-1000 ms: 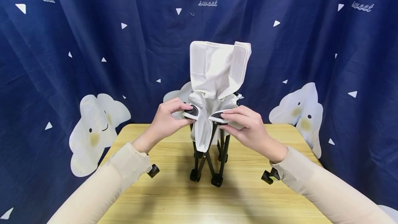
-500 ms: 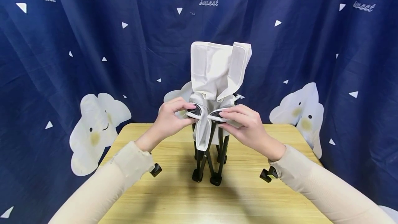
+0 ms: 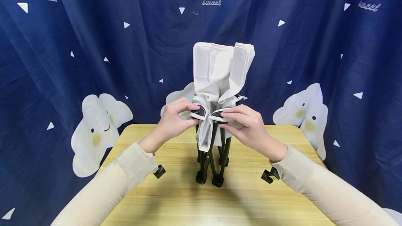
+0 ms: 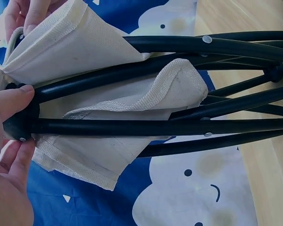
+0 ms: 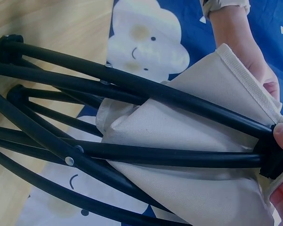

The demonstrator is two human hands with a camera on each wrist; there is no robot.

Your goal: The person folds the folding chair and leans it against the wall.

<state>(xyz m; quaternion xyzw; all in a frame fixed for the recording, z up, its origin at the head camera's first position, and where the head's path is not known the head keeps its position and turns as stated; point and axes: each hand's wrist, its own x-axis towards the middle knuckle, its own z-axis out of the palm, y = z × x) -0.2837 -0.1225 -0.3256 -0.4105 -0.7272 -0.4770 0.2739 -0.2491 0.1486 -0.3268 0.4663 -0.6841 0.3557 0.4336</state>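
A small folding chair (image 3: 215,62) of white fabric on a black tube frame stands upright, mostly folded, in the middle of the table. My left hand (image 3: 173,118) pinches its near left seat corner, thumb below and fingertips on the black corner patch (image 3: 198,111). Opposite it, the near right corner is gripped the same way by my right hand (image 3: 248,124). Only a narrow gap parts the two corners, and the seat fabric (image 3: 205,135) sags in a fold between them. Crossed black legs (image 4: 170,127) run close together in the left wrist view, joined by silver rivets (image 5: 70,161).
The chair's feet (image 3: 217,180) rest on a light wood table (image 3: 150,198). Behind hangs a dark blue curtain (image 3: 150,44) with white triangles, lettering and smiling clouds (image 3: 97,132). A black wrist mount (image 3: 159,171) sticks out beneath the left sleeve; another (image 3: 270,176) is under the right.
My left hand has moved slightly right and my right hand barely left, bringing the two seat corners nearer each other. The near legs have drawn closer together, and both hands keep their hold.
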